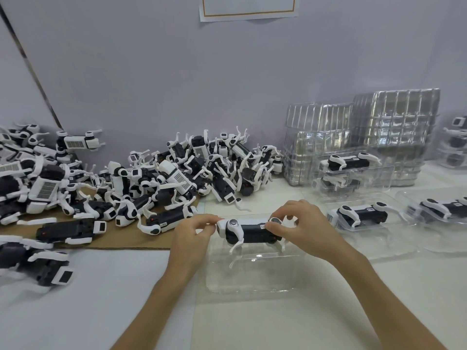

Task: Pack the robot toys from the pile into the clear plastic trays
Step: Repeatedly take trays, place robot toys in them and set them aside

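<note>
Nearest to me, on the white tabletop (278,324), lies an open clear tray (252,281). Over its far half I hold one robot toy (249,232), black-bodied with white legs, lengthwise from left to right and legs pointing down; whether its feet touch the tray I cannot tell. My left hand (192,236) pinches the toy's white left end with curled fingers, and my right hand (300,228) pinches its right end in the same way. To the right, two filled trays (364,215) sit side by side, each with one toy lying in it. To the left, a brown cardboard sheet (141,242) carries the near edge of the pile (177,173) of tangled toys, which runs along the wall to the far left. Far right, further filled trays (351,168) are stacked on one another, just in front of tall stacks of empty trays (394,127). On the wall above hangs a sheet of paper (249,8).
</note>
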